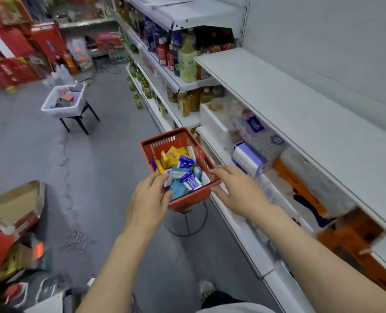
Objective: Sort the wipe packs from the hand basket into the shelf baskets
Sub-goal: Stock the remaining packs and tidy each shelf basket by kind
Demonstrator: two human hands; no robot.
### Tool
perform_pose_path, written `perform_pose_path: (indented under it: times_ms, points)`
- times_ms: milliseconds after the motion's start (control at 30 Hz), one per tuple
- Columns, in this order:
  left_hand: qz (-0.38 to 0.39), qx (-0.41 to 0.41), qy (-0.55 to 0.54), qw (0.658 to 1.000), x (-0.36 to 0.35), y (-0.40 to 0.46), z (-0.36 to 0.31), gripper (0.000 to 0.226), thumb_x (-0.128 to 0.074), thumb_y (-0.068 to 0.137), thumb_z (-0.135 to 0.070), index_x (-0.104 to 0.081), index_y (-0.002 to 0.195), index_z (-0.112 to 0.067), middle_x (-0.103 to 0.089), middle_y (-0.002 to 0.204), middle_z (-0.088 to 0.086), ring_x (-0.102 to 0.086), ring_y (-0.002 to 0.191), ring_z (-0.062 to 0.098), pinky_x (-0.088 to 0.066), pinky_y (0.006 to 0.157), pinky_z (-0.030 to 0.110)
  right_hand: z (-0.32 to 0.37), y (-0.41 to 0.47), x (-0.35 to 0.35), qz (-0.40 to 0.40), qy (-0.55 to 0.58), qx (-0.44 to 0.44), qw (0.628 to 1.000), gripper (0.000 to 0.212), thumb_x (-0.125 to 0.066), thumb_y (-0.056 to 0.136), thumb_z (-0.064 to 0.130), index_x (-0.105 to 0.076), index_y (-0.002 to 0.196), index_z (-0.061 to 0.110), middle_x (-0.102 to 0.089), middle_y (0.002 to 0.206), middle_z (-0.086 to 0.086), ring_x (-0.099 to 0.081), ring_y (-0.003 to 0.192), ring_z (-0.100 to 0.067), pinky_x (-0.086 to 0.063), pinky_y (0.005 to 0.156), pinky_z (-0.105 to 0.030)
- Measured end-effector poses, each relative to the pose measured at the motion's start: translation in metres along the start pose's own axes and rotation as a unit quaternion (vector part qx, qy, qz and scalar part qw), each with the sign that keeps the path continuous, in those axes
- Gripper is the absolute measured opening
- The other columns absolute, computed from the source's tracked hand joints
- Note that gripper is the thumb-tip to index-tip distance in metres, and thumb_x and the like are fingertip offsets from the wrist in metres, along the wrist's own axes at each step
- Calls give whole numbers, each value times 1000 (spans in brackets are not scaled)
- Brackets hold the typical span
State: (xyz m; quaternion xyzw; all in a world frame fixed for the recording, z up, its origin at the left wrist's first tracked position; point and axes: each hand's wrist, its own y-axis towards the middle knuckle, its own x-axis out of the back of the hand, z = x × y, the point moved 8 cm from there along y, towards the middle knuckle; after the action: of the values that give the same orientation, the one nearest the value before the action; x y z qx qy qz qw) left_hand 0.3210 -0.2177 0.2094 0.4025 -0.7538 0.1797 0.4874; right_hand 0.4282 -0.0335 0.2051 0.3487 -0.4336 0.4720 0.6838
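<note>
While the red slotted plastic hand basket (201, 154) on its wire stool remains heaped with small blue, white and yellow wipe packs (180, 170), sorting seems barely begun: left hand (150, 197) fingers curl onto a pack, right hand (234, 188) hovers spread, empty.

hand basket (194, 145): red, slotted lattice walls
wipe packs (180, 170): yellow, teal, white, deep blue with white
shelves (277, 96): plain white
floor (101, 154): dull grey
tub on stand (62, 105): white tub, black legs
stacked cartons (11, 53): red
bottles (187, 62): pale green, red, dark blue
shelf packs (253, 157): lilac and white; orange beside them
</note>
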Motion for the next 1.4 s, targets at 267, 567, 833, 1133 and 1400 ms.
perform_pose_path:
  times_ms: [267, 567, 833, 1133, 1400]
  points:
    - [60, -2, -2, 998, -17, 140, 121, 44, -66, 90, -24, -58, 132, -14, -55, 137, 9, -50, 125, 31, -39, 104, 40, 24, 162, -73, 66, 17, -50, 996, 48, -57, 95, 35, -48, 141, 23, -49, 141, 1, -44, 130, -20, -41, 104, -39]
    - [204, -104, 1, 973, -83, 279, 193, 42, -65, 91, -26, -59, 130, -13, -56, 135, 8, -49, 126, 29, -38, 104, 38, -15, 226, -148, 60, 58, -278, 957, 44, -59, 94, 35, -55, 136, 22, -54, 137, -3, -51, 126, -22, -40, 97, -30]
    - [302, -108, 6, 947, -177, 331, 212, 42, -66, 90, -30, -60, 127, -11, -58, 128, 12, -50, 121, 32, -39, 103, 41, -81, 266, -243, 134, 116, -366, 914, 46, -58, 94, 35, -55, 137, 18, -56, 138, -9, -53, 124, -26, -44, 98, -34]
    - [350, -35, 16, 936, -249, 374, 260, 48, -67, 90, -30, -58, 131, -7, -59, 129, 15, -51, 121, 33, -40, 102, 43, -147, 363, -341, 193, 186, -389, 881, 66, -61, 95, 34, -33, 151, 12, -36, 153, -14, -41, 136, -30, -37, 109, -37]
    - [433, -46, 50, 899, -316, 407, 281, 59, -70, 87, -37, -50, 140, -20, -42, 147, 13, -36, 135, 34, -36, 108, 46, -171, 355, -389, 167, 138, -405, 888, 64, -76, 83, 20, -48, 141, 19, -36, 148, -10, -39, 133, -33, -42, 104, -40]
